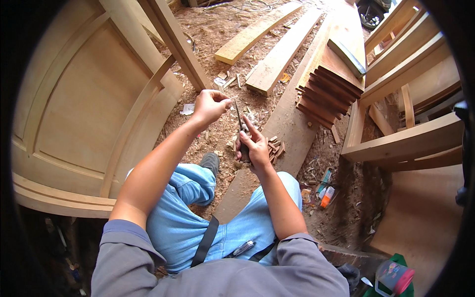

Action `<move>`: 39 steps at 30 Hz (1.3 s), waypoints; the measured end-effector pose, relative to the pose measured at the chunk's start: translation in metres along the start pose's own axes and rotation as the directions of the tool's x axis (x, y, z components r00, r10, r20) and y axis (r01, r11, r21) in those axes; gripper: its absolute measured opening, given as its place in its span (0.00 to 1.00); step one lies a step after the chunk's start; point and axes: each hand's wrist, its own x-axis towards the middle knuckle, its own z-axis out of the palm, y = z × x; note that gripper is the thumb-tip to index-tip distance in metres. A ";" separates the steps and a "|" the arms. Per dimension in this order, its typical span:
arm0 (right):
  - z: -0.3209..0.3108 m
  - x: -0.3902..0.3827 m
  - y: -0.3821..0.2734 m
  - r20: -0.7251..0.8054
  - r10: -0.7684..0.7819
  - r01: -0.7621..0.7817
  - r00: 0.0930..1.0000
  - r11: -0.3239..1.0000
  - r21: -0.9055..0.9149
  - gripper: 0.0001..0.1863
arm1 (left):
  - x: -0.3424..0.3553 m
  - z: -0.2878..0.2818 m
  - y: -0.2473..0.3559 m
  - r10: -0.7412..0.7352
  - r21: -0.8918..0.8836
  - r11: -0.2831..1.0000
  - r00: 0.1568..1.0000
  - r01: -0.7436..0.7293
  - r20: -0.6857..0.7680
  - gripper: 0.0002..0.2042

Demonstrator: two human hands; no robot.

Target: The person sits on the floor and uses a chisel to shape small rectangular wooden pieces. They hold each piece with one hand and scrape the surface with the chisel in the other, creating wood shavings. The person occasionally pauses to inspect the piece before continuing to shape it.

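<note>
My left hand [212, 106] is closed in a pinch, with a small pale sliver [234, 98] at its fingertips. Close beside the sliver is the tip of a narrow, dark-bladed hand tool [239, 115], pointing up and away from me. My right hand [254, 147] is wrapped round the tool's handle, its index finger stretched along the blade. Whether the blade touches the sliver I cannot tell. Just past my right hand, small brown wood pieces [276, 148] lie heaped on a long plank [284, 123].
A panelled wooden door [94, 89] leans at the left, beside an upright post [178, 44]. Ahead lie a curved board [257, 32], a straight beam [284, 54] and stacked dark strips [329, 96]. Wooden framing [410, 138], an orange-capped bottle [326, 197] and a pink-lidded container [396, 277] are at right.
</note>
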 end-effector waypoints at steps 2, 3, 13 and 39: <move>-0.003 0.010 -0.004 -0.245 0.060 -0.023 0.968 0.988 0.153 0.23 | -0.002 0.000 0.004 -0.034 0.018 0.999 0.999 0.034 0.008 0.07; -0.015 0.018 -0.013 -0.456 0.121 0.070 0.882 0.922 0.380 0.13 | -0.004 0.000 0.006 -0.036 0.011 0.999 0.999 0.036 0.004 0.06; -0.047 0.014 0.003 -0.045 -0.057 0.058 0.997 0.998 0.030 0.32 | 0.005 -0.020 0.012 -0.138 -0.342 0.925 0.985 0.166 0.105 0.08; -0.039 0.009 -0.002 -0.120 -0.089 0.087 0.989 0.996 -0.024 0.31 | 0.006 0.003 0.004 0.095 0.082 0.992 0.994 -0.099 0.045 0.07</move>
